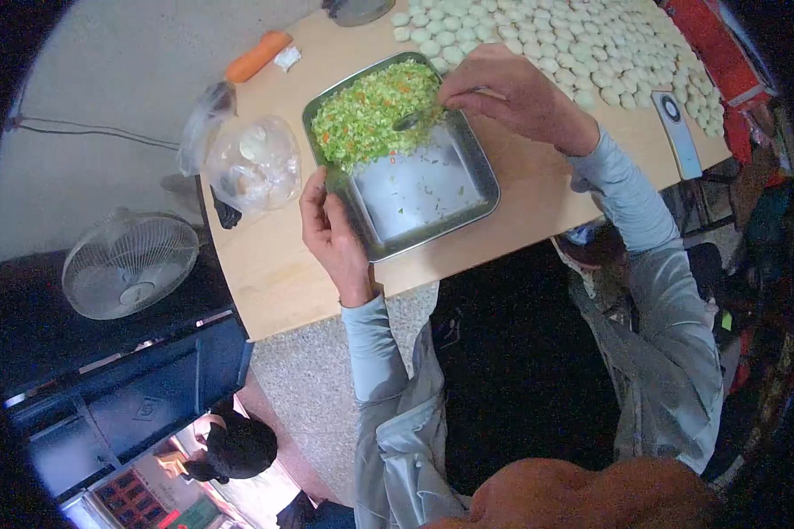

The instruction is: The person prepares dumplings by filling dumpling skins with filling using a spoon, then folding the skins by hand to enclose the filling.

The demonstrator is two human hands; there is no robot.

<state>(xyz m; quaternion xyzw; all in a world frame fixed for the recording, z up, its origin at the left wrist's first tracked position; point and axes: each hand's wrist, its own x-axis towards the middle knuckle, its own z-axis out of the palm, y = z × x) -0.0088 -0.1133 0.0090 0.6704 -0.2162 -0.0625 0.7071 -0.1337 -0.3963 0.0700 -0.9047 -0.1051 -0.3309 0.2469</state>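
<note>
A rectangular metal tray stands on the wooden table, slightly turned. Chopped green vegetables with orange bits are heaped in its far half, while a few scraps dot the bare near half. My left hand grips the tray's left rim, thumb and fingers on either side of it. Above the right rim, my right hand pinches the handle of a metal spoon. The spoon's bowl touches the right edge of the heap. My right fingers partly hide the handle.
Many small round dough pieces cover the table's far right. A phone lies near the right edge. A carrot and a clear plastic bag are left of the tray. A fan stands beyond the left edge; a person is lower left.
</note>
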